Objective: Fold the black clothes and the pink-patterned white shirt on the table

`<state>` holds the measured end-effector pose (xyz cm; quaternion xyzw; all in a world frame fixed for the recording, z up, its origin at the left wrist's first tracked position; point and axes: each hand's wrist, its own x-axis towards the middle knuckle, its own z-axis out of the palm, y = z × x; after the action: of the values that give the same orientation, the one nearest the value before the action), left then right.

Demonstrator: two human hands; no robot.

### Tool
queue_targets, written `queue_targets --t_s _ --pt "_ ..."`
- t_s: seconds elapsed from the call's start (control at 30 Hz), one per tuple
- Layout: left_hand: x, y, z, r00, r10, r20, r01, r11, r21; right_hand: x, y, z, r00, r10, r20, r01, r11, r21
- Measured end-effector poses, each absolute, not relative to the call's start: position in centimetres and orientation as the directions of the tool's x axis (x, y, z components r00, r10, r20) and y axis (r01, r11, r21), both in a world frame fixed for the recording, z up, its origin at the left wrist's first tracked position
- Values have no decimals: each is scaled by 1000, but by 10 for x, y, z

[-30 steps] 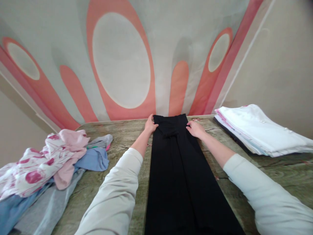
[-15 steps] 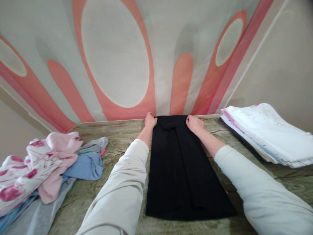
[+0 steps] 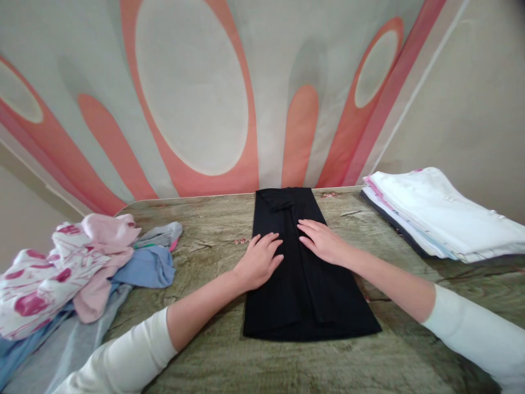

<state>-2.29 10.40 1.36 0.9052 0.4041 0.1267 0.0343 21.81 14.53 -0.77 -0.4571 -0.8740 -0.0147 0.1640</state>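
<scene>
A black garment (image 3: 283, 306), folded into a long panel, lies flat on the wood-patterned table (image 3: 209, 345); I cannot tell its exact kind. Folded-in parts run lengthwise down its middle, bunched a little near the far end. Across its left edge rests my left hand (image 3: 259, 261), fingers spread, palm down on the cloth. My right hand (image 3: 322, 241) lies over the right side with its fingers stretched toward the middle folds. Neither hand grips the cloth.
To the left is a loose heap of clothes, with a white and pink patterned piece (image 3: 61, 273), a blue piece (image 3: 147, 267) and grey cloth (image 3: 77, 355). A neat stack of folded clothes (image 3: 443, 213) lies at the right. A patterned wall panel (image 3: 270, 109) rises behind the table.
Both hands have let go of the garment's far corners and come back toward me onto its middle. Their fingers have opened out flat. The garment stays in place.
</scene>
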Motion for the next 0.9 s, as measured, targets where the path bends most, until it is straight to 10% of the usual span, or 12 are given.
queue_targets --t_s 0.9 --pt "-41 23 38 777 629 -12 598 -733 324 192 49 21 -759 531 375 515 844 -153"
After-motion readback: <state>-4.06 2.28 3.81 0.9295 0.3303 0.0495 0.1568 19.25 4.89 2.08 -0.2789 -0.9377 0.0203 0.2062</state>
